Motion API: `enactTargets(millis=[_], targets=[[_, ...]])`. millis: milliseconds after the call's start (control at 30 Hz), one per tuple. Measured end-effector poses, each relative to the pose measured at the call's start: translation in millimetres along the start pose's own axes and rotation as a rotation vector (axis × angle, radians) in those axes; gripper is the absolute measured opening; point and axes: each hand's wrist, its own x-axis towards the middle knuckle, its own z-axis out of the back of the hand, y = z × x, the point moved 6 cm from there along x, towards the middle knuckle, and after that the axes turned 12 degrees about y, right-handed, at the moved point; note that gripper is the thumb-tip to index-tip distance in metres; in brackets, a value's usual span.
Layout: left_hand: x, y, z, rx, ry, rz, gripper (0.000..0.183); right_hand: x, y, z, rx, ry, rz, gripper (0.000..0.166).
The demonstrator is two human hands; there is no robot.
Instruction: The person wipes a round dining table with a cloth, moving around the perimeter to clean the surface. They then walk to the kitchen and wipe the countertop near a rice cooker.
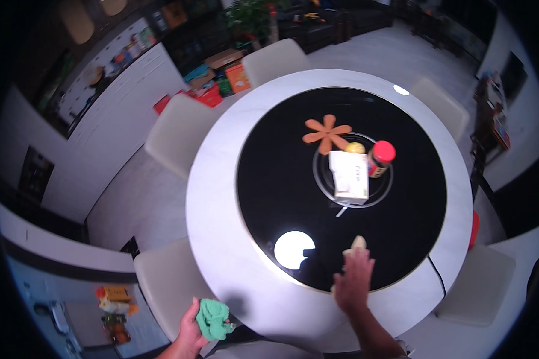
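Observation:
My right hand [355,278] lies flat over a pale cloth [359,242], pressing it on the near edge of the black glass disc [278,188] in the middle of a round table. Most of that cloth is hidden under the palm and fingers. Off the table's front left edge, my left hand [190,326] holds a crumpled green cloth [214,319]. Farther in on the disc stands a white tissue box [351,175]. Beside it are a red-lidded jar [381,158] and a round yellow object [355,148]. An orange flower-shaped trivet [327,133] lies behind them.
The white marbled table rim [215,193] surrounds the disc. A black cable [437,276] crosses it at the right. Pale chairs [182,132] stand around the table. Cartons [237,77] sit on the floor behind, and a white cabinet [125,94] runs along the left.

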Motion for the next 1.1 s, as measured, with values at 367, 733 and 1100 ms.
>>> enactTargets(millis=[367,733,1100], targets=[[-95.6,-63.3,90.6,-0.155,0.106,-0.132,0.063,118.1,222.4,-77.9,-0.038,0.069,0.395,0.074],[-140.4,-243.1,327.5,-0.445,0.404,-0.35,0.056,55.6,268.8,-145.8,0.548,-0.054,0.05,0.043],[-271.7,-318.6,563.6,-0.558,-0.032,-0.465,0.055,88.4,647.0,-228.1,1.315,0.28,0.153,0.022]])
